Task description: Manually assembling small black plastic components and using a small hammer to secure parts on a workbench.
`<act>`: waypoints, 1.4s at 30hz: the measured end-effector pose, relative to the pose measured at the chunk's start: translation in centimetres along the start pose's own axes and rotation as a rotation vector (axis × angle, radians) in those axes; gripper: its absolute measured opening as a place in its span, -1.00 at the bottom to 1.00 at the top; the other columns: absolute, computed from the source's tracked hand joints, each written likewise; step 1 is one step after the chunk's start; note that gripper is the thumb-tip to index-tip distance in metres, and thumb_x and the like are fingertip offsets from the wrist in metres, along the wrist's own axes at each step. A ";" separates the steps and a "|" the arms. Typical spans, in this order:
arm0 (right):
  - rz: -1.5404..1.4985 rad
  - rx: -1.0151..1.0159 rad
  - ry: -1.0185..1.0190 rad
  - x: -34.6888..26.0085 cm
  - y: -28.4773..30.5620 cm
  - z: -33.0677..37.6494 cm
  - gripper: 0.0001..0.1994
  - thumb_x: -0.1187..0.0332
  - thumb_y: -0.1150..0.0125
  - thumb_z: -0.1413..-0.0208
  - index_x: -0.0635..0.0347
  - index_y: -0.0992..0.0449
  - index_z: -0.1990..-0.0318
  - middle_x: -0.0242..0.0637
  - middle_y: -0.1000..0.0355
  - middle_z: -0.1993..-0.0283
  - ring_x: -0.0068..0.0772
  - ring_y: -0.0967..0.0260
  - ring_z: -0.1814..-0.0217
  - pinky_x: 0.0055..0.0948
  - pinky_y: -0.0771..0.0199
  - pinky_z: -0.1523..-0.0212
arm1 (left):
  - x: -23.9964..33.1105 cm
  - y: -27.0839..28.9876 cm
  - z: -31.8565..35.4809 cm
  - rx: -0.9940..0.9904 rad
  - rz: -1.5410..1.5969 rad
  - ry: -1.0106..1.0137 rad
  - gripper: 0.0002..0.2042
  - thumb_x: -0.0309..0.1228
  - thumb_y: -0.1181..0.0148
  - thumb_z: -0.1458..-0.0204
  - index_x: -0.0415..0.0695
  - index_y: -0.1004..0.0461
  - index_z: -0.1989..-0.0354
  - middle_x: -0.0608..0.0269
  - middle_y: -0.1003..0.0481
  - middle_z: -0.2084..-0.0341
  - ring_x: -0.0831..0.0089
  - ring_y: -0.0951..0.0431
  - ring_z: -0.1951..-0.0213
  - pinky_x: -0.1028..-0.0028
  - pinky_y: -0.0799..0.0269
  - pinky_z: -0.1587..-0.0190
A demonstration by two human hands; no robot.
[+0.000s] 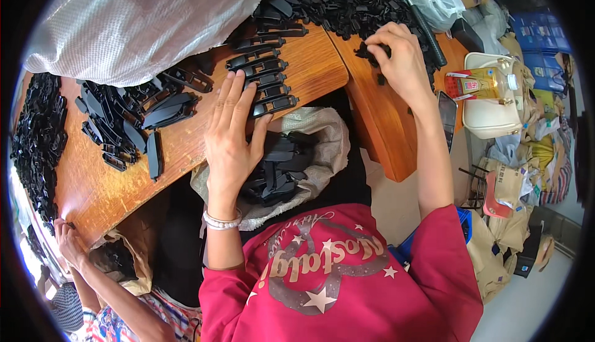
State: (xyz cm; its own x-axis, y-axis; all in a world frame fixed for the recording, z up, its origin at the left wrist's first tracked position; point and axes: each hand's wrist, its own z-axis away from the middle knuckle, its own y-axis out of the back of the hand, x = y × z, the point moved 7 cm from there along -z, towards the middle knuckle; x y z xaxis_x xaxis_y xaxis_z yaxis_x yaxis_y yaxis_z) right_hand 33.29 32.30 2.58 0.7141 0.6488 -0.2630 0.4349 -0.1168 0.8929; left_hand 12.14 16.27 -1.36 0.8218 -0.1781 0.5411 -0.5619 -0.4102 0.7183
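A row of long black plastic parts (260, 68) with openings lies side by side on the wooden table, running toward its near edge. My left hand (232, 131) rests with its fingers stretched out against the left ends of the nearest ones, gripping nothing. At the right, my right hand (401, 57) is bent with thumb and fingers closed around small black plastic pieces (365, 52); the fingers partly hide them. It is beside the near side of a large heap of small black pieces (347, 4). Below my left hand, a white woven sack (331, 146) holds more long black parts (288, 162).
Loose black parts (130, 119) lie left on the table (180, 150), beneath a bulging white sack (155, 19). A phone (447, 119), a drink bottle (477, 86) and a white bag (493, 119) are at the right. Another person's hand (69, 241) works at lower left.
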 end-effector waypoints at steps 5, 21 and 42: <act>0.099 -0.110 0.039 0.3 -1.0 0.9 -0.88 0.48 -0.33 0.07 0.22 -0.59 0.32 -0.35 -0.40 0.25 -0.28 -0.31 0.12 -0.35 -0.22 0.09 | -0.1 0.0 0.0 -0.004 -0.006 0.005 -0.53 -0.48 -0.28 0.04 -0.26 -0.38 -0.10 -0.04 -0.30 -0.21 0.02 -0.27 -0.26 0.17 -0.26 -0.22; 0.155 0.026 -0.184 -2.9 -3.4 0.9 -0.77 0.25 -0.23 -0.11 0.28 -0.50 0.36 -0.10 -0.47 0.42 -0.06 -0.49 0.46 -0.27 -0.45 0.50 | -0.1 0.1 0.1 0.003 0.013 0.008 -0.55 -0.48 -0.28 0.03 -0.26 -0.40 -0.09 -0.03 -0.32 -0.20 0.03 -0.27 -0.26 0.19 -0.25 -0.23; -0.372 0.106 0.516 -12.0 -6.1 -3.5 -0.93 0.54 -0.28 0.10 0.31 -0.54 0.42 -0.30 -0.46 0.31 -0.30 -0.41 0.23 -0.35 -0.38 0.18 | -0.3 0.2 0.0 0.004 0.055 0.018 -0.55 -0.46 -0.30 0.06 -0.25 -0.41 -0.06 -0.04 -0.34 -0.18 0.03 -0.29 -0.25 0.18 -0.26 -0.21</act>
State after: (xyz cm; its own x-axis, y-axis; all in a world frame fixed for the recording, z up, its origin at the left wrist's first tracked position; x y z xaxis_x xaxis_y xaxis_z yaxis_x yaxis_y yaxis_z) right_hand 20.13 27.83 1.55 0.1606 0.9353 -0.3152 0.6734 0.1296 0.7278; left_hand 11.77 16.23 -1.45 0.7879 -0.1842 0.5876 -0.6057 -0.4035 0.6858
